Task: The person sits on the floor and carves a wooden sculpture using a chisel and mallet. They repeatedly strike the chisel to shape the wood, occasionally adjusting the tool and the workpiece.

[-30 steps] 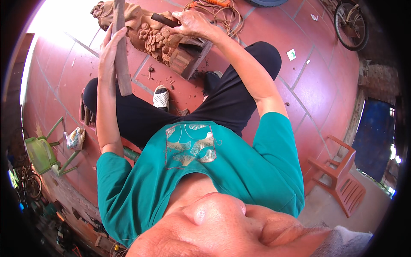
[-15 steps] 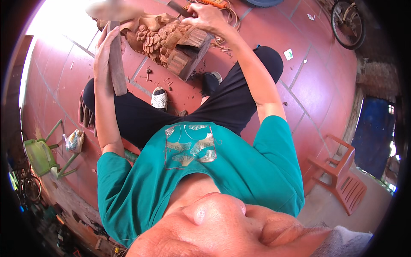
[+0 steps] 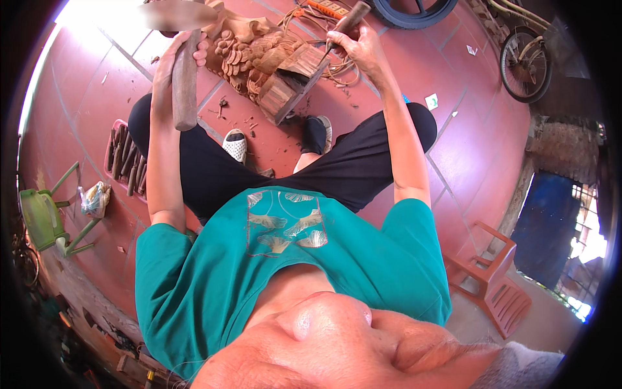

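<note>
My left hand (image 3: 170, 61) is closed around a wooden mallet (image 3: 185, 91), whose thick end points back toward me. Its far end meets a blurred brown shape, so I cannot make out that part. In my right hand (image 3: 364, 50) is a chisel (image 3: 353, 18), handle up, its thin blade slanting down to the right edge of the carving's base. The brown wood carving (image 3: 243, 55) lies tilted on the floor between my feet and beyond, with rows of rounded, scale-like relief. Its blocky near end (image 3: 280, 97) has a dark hollow.
A pink basket (image 3: 116, 170) of several dark-handled tools stands by my left knee, near a green stool (image 3: 42, 217) and a plastic bag (image 3: 96, 198). Orange cord (image 3: 346, 76) and a wheel (image 3: 414, 14) lie far right. Wood chips (image 3: 223, 104) dot the red tiles. A reddish plastic chair (image 3: 499, 272) is at right.
My right hand has moved right and slightly down, and the chisel has turned so its blade points down to the carving's base. The mallet has shifted slightly right and away from me.
</note>
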Available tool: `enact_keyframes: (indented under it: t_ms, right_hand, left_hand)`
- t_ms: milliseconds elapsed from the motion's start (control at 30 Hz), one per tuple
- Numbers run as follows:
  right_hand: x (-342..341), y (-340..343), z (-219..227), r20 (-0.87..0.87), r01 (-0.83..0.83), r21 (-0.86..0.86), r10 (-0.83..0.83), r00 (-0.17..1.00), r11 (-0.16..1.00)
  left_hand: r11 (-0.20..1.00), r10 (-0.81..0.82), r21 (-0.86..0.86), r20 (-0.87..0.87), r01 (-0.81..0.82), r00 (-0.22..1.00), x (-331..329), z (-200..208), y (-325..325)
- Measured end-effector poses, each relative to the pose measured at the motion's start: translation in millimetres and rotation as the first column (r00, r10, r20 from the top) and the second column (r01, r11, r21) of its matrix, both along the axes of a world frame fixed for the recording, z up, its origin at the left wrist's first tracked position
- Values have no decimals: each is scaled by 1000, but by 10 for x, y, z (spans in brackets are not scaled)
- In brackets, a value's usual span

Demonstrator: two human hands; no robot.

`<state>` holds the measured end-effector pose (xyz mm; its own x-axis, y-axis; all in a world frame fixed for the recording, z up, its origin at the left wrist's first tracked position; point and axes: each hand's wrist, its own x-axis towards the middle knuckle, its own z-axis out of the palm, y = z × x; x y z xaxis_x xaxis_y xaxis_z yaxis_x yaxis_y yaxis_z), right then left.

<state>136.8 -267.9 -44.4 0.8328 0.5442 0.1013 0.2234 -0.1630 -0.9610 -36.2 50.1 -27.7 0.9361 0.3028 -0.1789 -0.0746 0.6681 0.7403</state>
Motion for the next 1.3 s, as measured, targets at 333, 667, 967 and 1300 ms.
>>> enact_keyframes:
  t_ms: [333,667,967,1300]
  right_hand:
    - [-169,34,-113,-73,-25,146,36,997,989]
    - [-195,-170,-22,-177,-83,-14,80,981,996]
    - [-244,-248,17,-201,-20,53,30,979,998]
    - [-451,-282,-89,-123,6,38,-1,992,999]
  left_hand:
    - [994,-106,-9,-74,106,992,170,17,-71]
    - [981,-192,-50,-92,188,977,290,-58,-47]
    - [966,-218,-146,-4,215,976,341,-92,78]
    - [956,-222,-188,35,224,974,299,-125,190]
